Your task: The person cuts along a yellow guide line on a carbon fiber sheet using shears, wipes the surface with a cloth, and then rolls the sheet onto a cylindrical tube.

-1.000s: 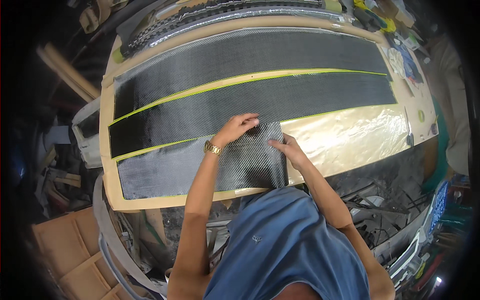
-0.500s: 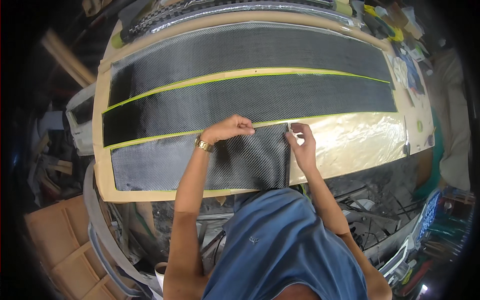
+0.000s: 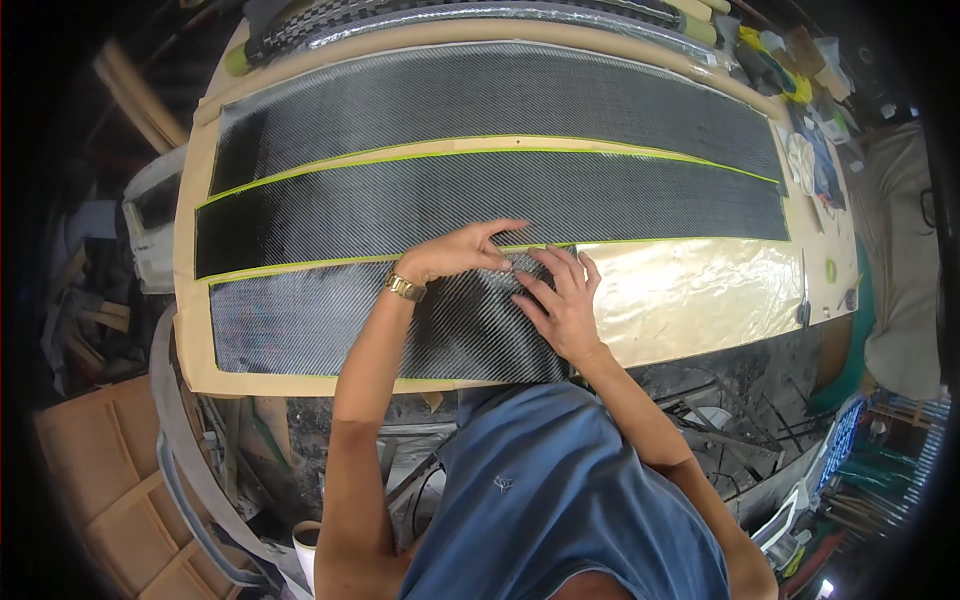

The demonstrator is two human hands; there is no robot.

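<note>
A short strip of black woven carbon-fibre cloth (image 3: 300, 320) lies nearest me, its weave rippled under my hands and its right end partly hidden by my right hand. My left hand (image 3: 455, 252), with a gold watch (image 3: 405, 283) on its wrist, is over the cloth's far edge, index finger stretched out and thumb apart from it. Close to its fingertips, my right hand (image 3: 565, 305) hovers over or touches the cloth near its right end, fingers bent and spread. Whether any thread is between the fingertips is too small to make out.
Two longer dark carbon-fibre strips (image 3: 620, 195) with yellow-green edges lie beyond. Shiny pale film (image 3: 690, 290) covers the board to the right. Rolls of material (image 3: 480, 30) line the far edge; scissors-like tools (image 3: 804, 312) and rags (image 3: 825, 170) lie at right. A cup (image 3: 306, 540) stands lower left.
My right hand has moved left from the cloth's end, over the cloth and close to my left hand. My left index finger has stretched out from a pinch.
</note>
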